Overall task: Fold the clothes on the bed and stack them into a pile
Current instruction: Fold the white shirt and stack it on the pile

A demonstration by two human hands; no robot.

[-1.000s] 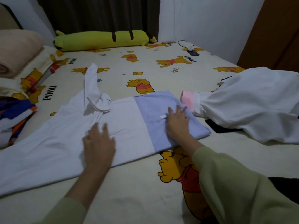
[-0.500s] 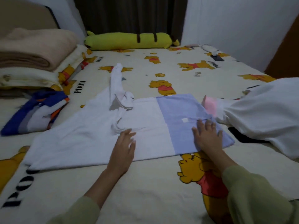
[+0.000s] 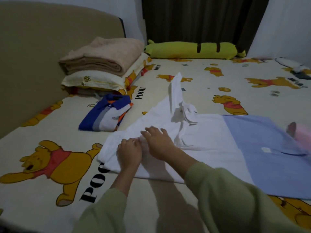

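Observation:
A white shirt with a light blue section (image 3: 210, 142) lies spread across the Pooh bedsheet (image 3: 235, 78), one sleeve bunched up at its top. Both my hands rest on its white left end, close together. My left hand (image 3: 129, 153) sits on the cloth with bent fingers; a grip cannot be made out. Just to its right, my right hand (image 3: 159, 142) lies on the fabric with fingers spread, and a small ridge of cloth rises between the two hands. A folded blue, white and orange polo shirt (image 3: 106, 116) lies to the left.
A folded beige blanket (image 3: 102, 59) sits on a pillow (image 3: 90, 81) by the tan headboard (image 3: 33, 52). A yellow-green bolster (image 3: 193, 50) lies along the far edge. A pink-cuffed garment (image 3: 301, 137) shows at the right edge, blurred.
Both hands have slid left along the shirt, from its middle and blue end to its white left end. The view has turned left, bringing the folded polo and headboard into sight.

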